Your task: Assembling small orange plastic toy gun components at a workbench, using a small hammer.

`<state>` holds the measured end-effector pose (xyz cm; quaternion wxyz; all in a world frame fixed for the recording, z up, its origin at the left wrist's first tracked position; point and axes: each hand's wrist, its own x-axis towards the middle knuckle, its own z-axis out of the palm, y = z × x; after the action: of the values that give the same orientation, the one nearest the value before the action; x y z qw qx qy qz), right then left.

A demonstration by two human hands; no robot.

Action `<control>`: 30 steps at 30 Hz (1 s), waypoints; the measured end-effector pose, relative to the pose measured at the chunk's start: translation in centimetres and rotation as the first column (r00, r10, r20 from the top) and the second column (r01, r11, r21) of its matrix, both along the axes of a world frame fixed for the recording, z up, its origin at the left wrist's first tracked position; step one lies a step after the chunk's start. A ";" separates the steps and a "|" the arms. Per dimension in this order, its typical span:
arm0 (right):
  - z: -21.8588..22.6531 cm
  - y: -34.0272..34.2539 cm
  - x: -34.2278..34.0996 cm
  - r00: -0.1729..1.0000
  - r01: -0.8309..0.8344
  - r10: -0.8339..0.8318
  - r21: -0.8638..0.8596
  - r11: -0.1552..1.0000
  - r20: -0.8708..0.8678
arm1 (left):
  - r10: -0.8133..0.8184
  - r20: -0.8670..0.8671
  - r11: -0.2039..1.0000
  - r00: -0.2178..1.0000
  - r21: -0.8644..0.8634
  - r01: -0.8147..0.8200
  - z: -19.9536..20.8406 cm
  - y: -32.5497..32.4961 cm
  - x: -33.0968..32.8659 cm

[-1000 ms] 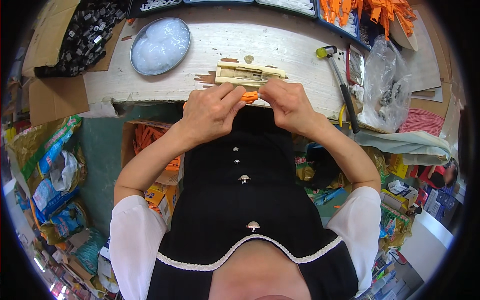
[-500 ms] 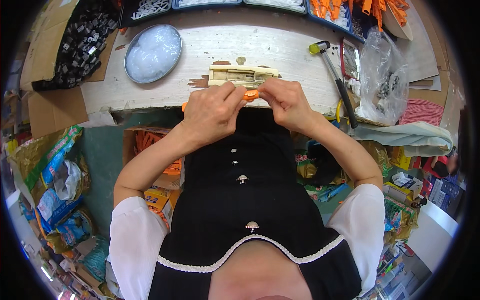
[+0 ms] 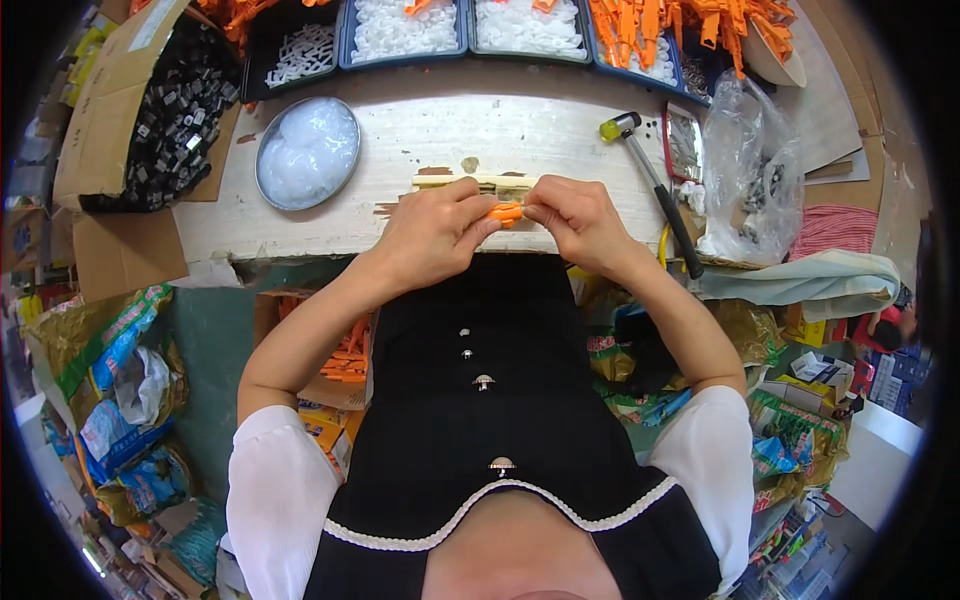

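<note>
An orange plastic part (image 3: 508, 213) is held over the near edge of the bench. My left hand (image 3: 432, 228) is closed around it, hiding much of its length. At its right end the fingertips of my right hand (image 3: 572, 218) are pinched together; whether they hold the part itself or some small piece at its end is too small to make out. Just behind my fingers lies a cream-coloured fixture block (image 3: 510, 182) on the bench, mostly covered by both hands.
A round dish of clear gel (image 3: 308, 152) sits left on the bench (image 3: 420, 115). To the right lie a hammer (image 3: 655, 185) and a plastic bag (image 3: 745, 190). Bins of white parts (image 3: 405, 60) and orange parts line the back. At far left stands a box of black pieces (image 3: 85, 150).
The view has tilted, so the bench sits lower and more of the back bins shows. Both hands still hold the orange part, now covering more of the fixture block.
</note>
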<state>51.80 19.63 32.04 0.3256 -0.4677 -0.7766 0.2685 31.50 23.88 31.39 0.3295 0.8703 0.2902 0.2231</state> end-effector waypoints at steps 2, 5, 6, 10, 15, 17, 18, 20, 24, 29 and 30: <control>-0.8 0.3 0.6 0.997 0.075 -0.074 -0.018 0.997 0.006 | -0.068 -0.068 0.997 0.995 0.014 0.069 -0.7 1.4 0.9; -1.2 1.7 2.4 0.979 0.136 -0.173 -0.288 0.948 -0.110 | -0.107 -0.037 0.987 0.994 -0.123 0.102 -0.5 3.8 2.4; -1.4 1.9 3.0 0.979 0.139 -0.175 -0.278 0.950 -0.108 | -0.122 0.028 0.977 0.992 -0.176 0.125 -0.4 4.6 2.8; -2.7 3.1 5.8 0.919 0.321 -0.388 -0.443 0.837 -0.065 | -0.107 0.003 0.994 0.994 0.010 0.107 -1.2 8.0 4.2; -3.2 5.1 6.9 0.873 0.483 -0.487 -0.113 0.868 -0.011 | -0.162 -0.099 0.982 0.982 0.086 0.170 -2.0 9.3 6.0; -2.7 6.5 7.4 0.852 0.523 -0.523 0.039 0.851 -0.008 | -0.133 -0.163 0.930 0.978 0.321 0.180 -3.2 10.2 7.4; -2.5 7.7 7.5 0.854 0.521 -0.521 0.045 0.853 -0.009 | -0.091 -0.221 0.826 0.971 0.528 0.197 -3.9 10.8 8.1; -1.8 10.5 7.1 0.841 0.505 -0.537 0.263 0.822 0.066 | -0.033 -0.286 0.737 0.958 0.640 0.216 -5.0 11.8 9.1; -0.8 16.5 5.5 0.832 0.443 -0.526 0.357 0.822 0.178 | 0.100 -0.171 0.652 0.980 0.755 0.065 -6.2 12.6 9.4; -0.2 24.9 3.7 0.801 0.255 -0.507 0.585 0.770 0.318 | 0.134 0.007 0.588 0.991 0.805 -0.086 -6.9 13.4 8.4; -0.3 25.9 3.1 0.767 0.224 -0.525 0.612 0.758 0.370 | 0.140 0.006 0.564 0.990 0.821 -0.085 -6.9 13.4 8.5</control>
<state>54.85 45.55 31.76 0.2681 -0.5639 -0.7625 -0.1693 40.02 37.32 24.47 -0.1341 0.9098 0.2187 0.3262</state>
